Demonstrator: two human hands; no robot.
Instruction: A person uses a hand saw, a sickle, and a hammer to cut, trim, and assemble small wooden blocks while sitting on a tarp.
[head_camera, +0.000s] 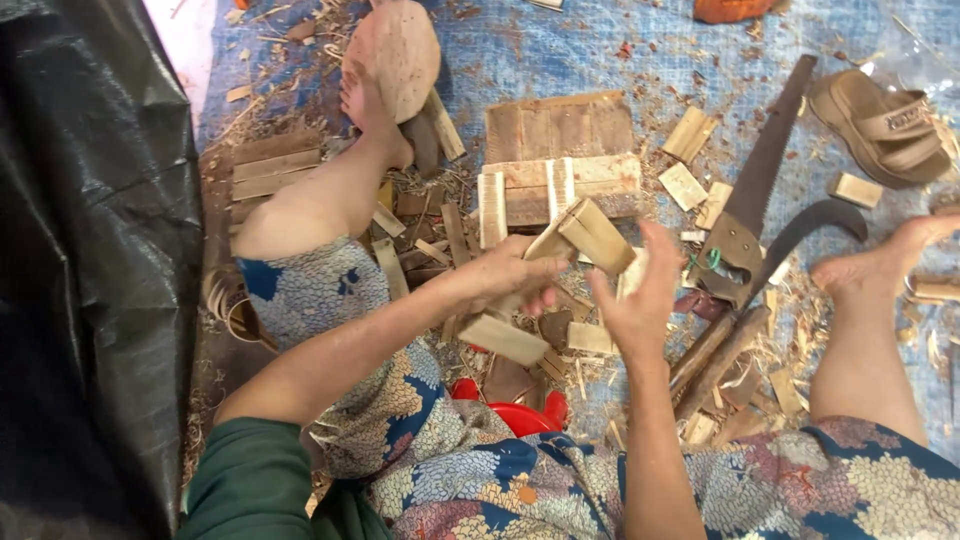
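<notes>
My left hand (510, 275) grips a flat pale wooden slat (560, 240) that ends in a thicker block near the top right. A second short slat (503, 339) hangs just below that hand. My right hand (640, 300) is raised beside the block, fingers spread, palm toward the wood, holding nothing that I can see. Both hands hover above a heap of cut wood pieces between my bare legs.
A blue tarp (600, 50) covered in shavings lies beneath. A handsaw (760, 170) and a curved blade (810, 225) lie to the right. A wooden board (560, 130), a sandal (885, 125), a red object (515, 412) and black plastic sheeting (90, 250) surround me.
</notes>
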